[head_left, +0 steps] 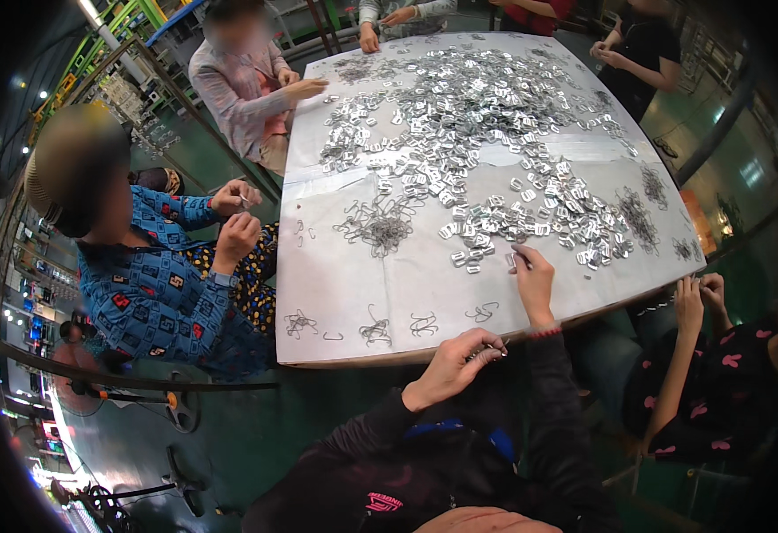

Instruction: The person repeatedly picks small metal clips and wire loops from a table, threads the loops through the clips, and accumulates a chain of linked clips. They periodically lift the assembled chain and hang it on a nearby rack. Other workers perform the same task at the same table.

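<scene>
Over the near edge of the table, my left hand [456, 366] is closed in a pinch, with something small and metallic at its fingertips that I cannot make out. My right hand [535, 282] reaches onto the white tabletop, thumb and fingers pinched on a small silver metal piece [513, 261]. Just beyond it spreads a heap of flat silver metal pieces with slots [496, 218], joined to a larger heap [487, 107] further back. Left of my right hand lies a tangle of bent wire hooks [377, 229]. Smaller clusters of hooks [374, 331] sit along the near edge.
White sheeting covers the table [442, 293]. More wire pieces [638, 218] lie at its right side. A person in a blue patterned shirt [158, 275] sits at the left, another in dark floral clothing [718, 382] at the right. Others stand around the far sides. A fan [78, 382] stands lower left.
</scene>
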`<state>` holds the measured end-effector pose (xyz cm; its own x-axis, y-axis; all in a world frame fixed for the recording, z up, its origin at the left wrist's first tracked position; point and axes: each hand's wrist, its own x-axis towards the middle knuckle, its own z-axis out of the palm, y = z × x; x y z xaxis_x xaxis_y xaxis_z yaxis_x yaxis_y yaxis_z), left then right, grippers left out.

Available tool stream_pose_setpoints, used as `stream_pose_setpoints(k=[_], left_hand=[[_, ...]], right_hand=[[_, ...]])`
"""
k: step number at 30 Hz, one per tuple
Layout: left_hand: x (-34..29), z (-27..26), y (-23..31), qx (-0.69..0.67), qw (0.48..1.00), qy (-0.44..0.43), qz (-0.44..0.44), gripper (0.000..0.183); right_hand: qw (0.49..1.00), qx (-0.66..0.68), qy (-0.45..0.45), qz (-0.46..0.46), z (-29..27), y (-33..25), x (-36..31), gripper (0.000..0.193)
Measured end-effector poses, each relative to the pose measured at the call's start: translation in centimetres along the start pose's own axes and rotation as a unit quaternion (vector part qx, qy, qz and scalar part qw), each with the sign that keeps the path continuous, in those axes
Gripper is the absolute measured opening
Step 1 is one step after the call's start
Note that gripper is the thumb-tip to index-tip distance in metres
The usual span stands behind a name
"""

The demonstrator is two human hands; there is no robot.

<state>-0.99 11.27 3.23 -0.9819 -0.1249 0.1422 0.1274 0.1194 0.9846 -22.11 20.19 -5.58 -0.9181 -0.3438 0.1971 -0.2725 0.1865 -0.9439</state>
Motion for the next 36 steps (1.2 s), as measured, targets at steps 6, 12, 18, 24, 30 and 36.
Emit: stream_pose_setpoints(k=[6,12,18,24,30,36], left_hand=[[1.0,1.0,-0.4,-0.001,1.000,-0.010,0.005,0.012],[1.0,1.9,-0.1,0.043,0.993,-0.007,0.106,0.013],[0.4,0.9,-0.7,0.095,0.989,0.024,0.110,0.011],[0.4,-0.2,-2.2,0.114,0.984,0.033,0.133,0.010],[0.3,-0.1,-2.9,0.035,0.997,0.038,0.058,0.010],[-0.1,0.7,-3.0,-0.066,0.994,0.064,-0.060,0.010]], right_hand=[[0.951,0.275,-0.020,0.138,-5.8,-9.2,-9.6,0.019],[0.978,0.200,0.012,0.052,-6.4,-12.8,-13.2,0.015],[0.948,0.307,0.026,0.076,-4.5,-11.7,-13.4,0.017],[0.907,0.391,0.027,0.154,-3.8,-10.5,-13.4,0.018],[0.903,0.382,0.023,0.193,-3.1,-10.2,-12.8,0.017],[0.918,0.344,0.019,0.198,-2.9,-10.5,-12.4,0.016]])
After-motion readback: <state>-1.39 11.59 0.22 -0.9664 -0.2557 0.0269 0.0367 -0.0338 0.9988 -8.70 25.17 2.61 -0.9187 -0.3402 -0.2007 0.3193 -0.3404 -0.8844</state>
